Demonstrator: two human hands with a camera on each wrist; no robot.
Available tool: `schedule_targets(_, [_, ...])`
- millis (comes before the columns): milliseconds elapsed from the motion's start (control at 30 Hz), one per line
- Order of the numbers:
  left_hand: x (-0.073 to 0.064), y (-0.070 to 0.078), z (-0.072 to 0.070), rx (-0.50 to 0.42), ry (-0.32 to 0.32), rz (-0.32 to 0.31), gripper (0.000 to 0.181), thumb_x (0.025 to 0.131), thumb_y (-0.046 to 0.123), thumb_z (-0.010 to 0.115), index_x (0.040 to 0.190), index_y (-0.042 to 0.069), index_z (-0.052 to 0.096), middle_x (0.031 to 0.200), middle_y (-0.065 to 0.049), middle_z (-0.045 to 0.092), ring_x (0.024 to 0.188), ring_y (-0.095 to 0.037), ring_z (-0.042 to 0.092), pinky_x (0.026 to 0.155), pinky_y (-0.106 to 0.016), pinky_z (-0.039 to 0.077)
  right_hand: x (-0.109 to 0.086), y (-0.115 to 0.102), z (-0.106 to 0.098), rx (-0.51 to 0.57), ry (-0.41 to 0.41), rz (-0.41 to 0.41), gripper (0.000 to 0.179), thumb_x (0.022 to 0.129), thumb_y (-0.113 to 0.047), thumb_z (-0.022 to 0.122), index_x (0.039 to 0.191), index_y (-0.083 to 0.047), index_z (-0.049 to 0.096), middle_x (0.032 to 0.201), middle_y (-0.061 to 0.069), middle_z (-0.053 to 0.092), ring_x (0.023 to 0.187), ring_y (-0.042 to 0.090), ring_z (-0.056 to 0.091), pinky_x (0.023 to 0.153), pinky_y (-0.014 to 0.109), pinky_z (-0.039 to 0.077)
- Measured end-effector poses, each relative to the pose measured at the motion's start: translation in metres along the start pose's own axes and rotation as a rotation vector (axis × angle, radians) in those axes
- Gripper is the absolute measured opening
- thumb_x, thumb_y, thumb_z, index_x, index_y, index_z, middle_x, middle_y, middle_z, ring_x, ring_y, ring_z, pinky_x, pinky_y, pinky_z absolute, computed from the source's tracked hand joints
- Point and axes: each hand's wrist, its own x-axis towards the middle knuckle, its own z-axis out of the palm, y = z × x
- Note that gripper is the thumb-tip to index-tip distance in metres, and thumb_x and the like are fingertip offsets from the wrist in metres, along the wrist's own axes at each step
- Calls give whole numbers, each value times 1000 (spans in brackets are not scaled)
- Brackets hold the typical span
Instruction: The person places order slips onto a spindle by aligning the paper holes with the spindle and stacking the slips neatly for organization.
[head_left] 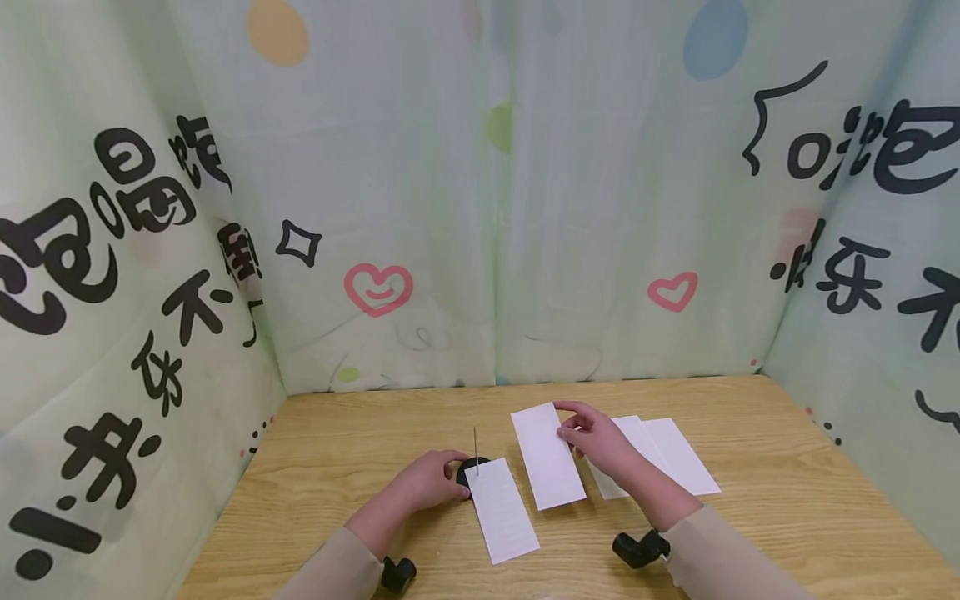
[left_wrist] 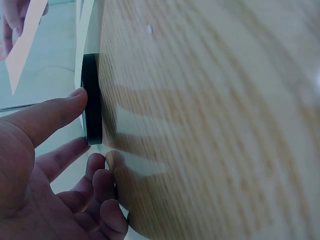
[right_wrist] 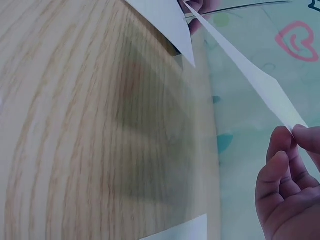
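Note:
A paper spike with a round black base [head_left: 463, 477] and a thin upright needle [head_left: 476, 442] stands on the table. My left hand [head_left: 429, 482] pinches the base's edge between thumb and forefinger; in the left wrist view the base [left_wrist: 92, 100] shows side-on. One white paper slip [head_left: 504, 515] lies over the base, the needle through its upper end. To its right, my right hand [head_left: 597, 437] pinches another white slip [head_left: 546, 458] by its right edge, off the table. In the right wrist view this slip [right_wrist: 245, 75] stretches tilted from thumb and finger towards the needle.
More white slips [head_left: 686, 458] lie overlapping on the wooden table [head_left: 360, 425], right of and partly behind my right forearm. Printed curtains [head_left: 450, 333] hang along the back and both sides of the table. A black wrist device [head_left: 641, 548] is on each wrist.

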Motion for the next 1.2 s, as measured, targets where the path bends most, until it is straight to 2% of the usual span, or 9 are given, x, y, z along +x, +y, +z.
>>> schedule_targets(400, [0, -2, 0, 9, -2, 15, 52, 84, 23, 79, 132, 12, 61, 91, -5, 53, 83, -23, 50, 72, -40, 42, -1, -11, 11, 86, -54, -38, 46, 97, -5, 62, 141, -2, 50, 96, 11, 60, 73, 24, 54, 65, 35, 49])
schedule_targets(667, [1, -4, 2, 8, 2, 10, 52, 85, 23, 79, 132, 13, 61, 95, -5, 54, 85, -24, 50, 76, -42, 44, -1, -22, 16, 98, -55, -11, 46, 97, -8, 62, 141, -8, 51, 98, 11, 60, 74, 23, 54, 68, 34, 50])
schedule_targets(900, [1, -5, 3, 0, 5, 4, 52, 85, 24, 79, 132, 13, 61, 96, -6, 55, 86, -24, 51, 78, -44, 45, -3, -31, 19, 109, -57, -18, 45, 97, -7, 62, 141, -8, 51, 98, 11, 59, 76, 25, 55, 73, 41, 51])
schedule_targets(1033, [0, -5, 1, -9, 26, -2, 49, 88, 26, 76, 132, 10, 61, 98, -6, 57, 86, -24, 52, 77, -44, 46, -4, -36, 22, 108, -44, -18, 45, 97, -6, 62, 141, -9, 52, 98, 10, 59, 76, 25, 55, 75, 44, 51])
schedule_targets(1200, [-2, -2, -2, -24, 88, -23, 41, 94, 34, 67, 128, 10, 64, 103, -5, 61, 87, -21, 54, 79, -43, 48, -6, -41, 23, 129, -55, -30, 46, 97, -6, 61, 142, -8, 51, 99, 11, 60, 76, 23, 54, 74, 42, 51])
